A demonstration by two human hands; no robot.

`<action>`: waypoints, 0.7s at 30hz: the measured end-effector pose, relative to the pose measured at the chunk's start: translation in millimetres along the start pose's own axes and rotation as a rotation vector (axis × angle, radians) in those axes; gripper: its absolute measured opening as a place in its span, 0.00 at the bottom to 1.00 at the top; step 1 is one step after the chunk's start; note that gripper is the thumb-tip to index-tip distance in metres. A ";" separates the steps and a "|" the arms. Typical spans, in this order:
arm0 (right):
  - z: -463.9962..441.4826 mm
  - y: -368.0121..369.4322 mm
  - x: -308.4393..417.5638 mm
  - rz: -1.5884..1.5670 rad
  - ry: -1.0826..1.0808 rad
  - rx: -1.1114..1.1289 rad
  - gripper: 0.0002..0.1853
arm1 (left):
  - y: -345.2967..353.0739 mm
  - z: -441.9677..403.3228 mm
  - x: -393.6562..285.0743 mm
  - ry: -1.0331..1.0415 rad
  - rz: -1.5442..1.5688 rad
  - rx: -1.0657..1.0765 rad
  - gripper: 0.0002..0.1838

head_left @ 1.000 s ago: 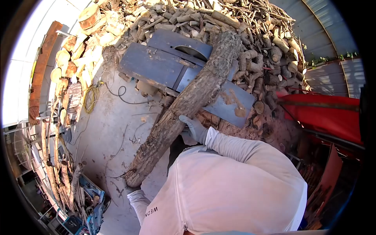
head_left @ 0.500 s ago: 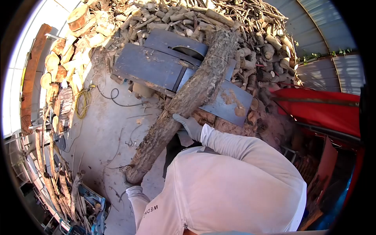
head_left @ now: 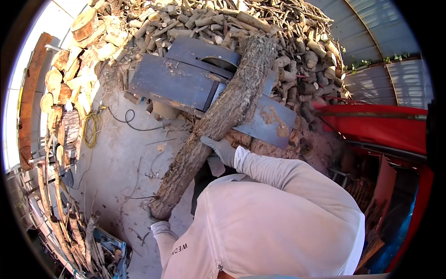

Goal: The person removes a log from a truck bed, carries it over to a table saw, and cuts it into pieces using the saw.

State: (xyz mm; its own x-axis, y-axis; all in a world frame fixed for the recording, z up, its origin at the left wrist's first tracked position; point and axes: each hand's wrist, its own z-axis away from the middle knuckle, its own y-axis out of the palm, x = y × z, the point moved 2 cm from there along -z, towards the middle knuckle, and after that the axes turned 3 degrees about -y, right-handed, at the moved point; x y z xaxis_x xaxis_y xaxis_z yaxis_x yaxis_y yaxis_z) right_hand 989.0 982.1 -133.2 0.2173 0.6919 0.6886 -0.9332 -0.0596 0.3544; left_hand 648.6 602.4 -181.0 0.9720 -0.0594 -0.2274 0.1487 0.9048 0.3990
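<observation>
A thick, bark-covered log [head_left: 227, 109] lies slantwise across a dark metal machine table [head_left: 172, 81], its far end at the back and its near end jutting out low over the floor. My right hand [head_left: 222, 149], in a grey glove, grips the log's side about halfway along, fingers against the bark. At the near end, my left hand [head_left: 152, 216] supports the log from its end face; most of its fingers are hidden by the wood. A curved dark blade or guard [head_left: 218, 62] shows in a slot of the table, left of the log.
Behind the table rises a heap of cut firewood [head_left: 204, 21]. Split rounds [head_left: 55, 83] are stacked at left, beside a coiled yellow cable [head_left: 92, 130]. Long branches [head_left: 76, 232] stand in a rack at lower left. A red tarp-like cover [head_left: 371, 125] hangs at right. Twigs litter the concrete floor [head_left: 116, 172].
The view has shifted slightly, so the surroundings sit a little further left. Both hands keep their places on the log, which has hardly moved.
</observation>
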 end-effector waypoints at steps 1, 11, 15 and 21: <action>2.5 1.9 3.5 0.004 0.004 -0.001 0.39 | -0.6 -1.0 -0.3 -0.003 0.004 -0.003 0.44; 1.9 11.8 12.9 0.025 0.112 -0.064 0.37 | 3.4 -2.5 -6.4 0.021 -0.127 -0.055 0.43; -0.5 12.9 9.2 0.013 0.159 -0.075 0.38 | 4.0 -6.8 -9.0 0.020 -0.124 -0.064 0.42; -7.3 11.9 3.5 0.061 0.154 -0.079 0.41 | 2.4 -10.3 -14.6 0.013 -0.145 -0.072 0.42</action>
State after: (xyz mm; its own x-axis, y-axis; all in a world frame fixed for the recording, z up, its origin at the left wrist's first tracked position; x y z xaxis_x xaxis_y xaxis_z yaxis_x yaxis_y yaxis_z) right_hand 976.5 989.1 -131.1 0.1190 0.7909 0.6003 -0.9642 -0.0522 0.2599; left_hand 632.9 609.9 -185.9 0.9389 -0.1862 -0.2896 0.2730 0.9150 0.2969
